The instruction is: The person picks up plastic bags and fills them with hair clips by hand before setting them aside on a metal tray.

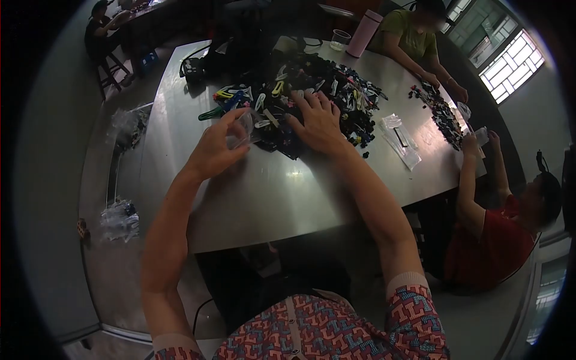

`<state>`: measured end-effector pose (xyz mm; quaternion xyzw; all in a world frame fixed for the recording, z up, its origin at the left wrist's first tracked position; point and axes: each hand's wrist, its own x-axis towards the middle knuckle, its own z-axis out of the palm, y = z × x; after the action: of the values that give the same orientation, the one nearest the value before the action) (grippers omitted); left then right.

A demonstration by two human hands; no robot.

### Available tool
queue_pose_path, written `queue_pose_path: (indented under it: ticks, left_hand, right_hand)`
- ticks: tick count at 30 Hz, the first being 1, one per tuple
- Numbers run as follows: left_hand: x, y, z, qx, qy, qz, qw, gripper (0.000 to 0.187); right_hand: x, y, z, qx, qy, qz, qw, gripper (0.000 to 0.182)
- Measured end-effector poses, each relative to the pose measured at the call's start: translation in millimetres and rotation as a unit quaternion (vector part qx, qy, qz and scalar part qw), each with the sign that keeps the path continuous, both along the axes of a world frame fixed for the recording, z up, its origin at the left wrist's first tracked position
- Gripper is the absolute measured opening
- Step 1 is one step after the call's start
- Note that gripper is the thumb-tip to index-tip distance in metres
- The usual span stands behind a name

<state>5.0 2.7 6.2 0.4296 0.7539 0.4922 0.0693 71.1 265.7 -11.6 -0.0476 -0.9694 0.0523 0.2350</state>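
Counted in head view: one metal table. One large heap of hair clips at 12 o'clock, individual clips too many and too tangled to count; one smaller dark heap at 2 o'clock. Two own hands: left hand, right hand. One clear plastic bag at the left hand. One pink bottle and one clear cup at 1 o'clock. Three other people: two at 1 to 3 o'clock, one at 10 o'clock.
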Motion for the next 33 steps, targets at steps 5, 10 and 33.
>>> queue_pose_path:
  ticks: [5,10,33]
  left_hand:
    - [-4,-3,-4,0.009,-0.009,0.000,1.000,0.073]
    - [-6,-4,-5,0.014,-0.040,0.000,0.999,0.074]
    - [-3,-3,-7,0.028,-0.018,0.001,0.999,0.068]
  right_hand:
    - [29,8,12,0.000,-0.068,0.038,0.997,0.059]
    - [43,15,13,-0.008,-0.058,0.038,0.998,0.059]
    - [79,59,1,-0.079,-0.089,-0.146,0.982,0.067]
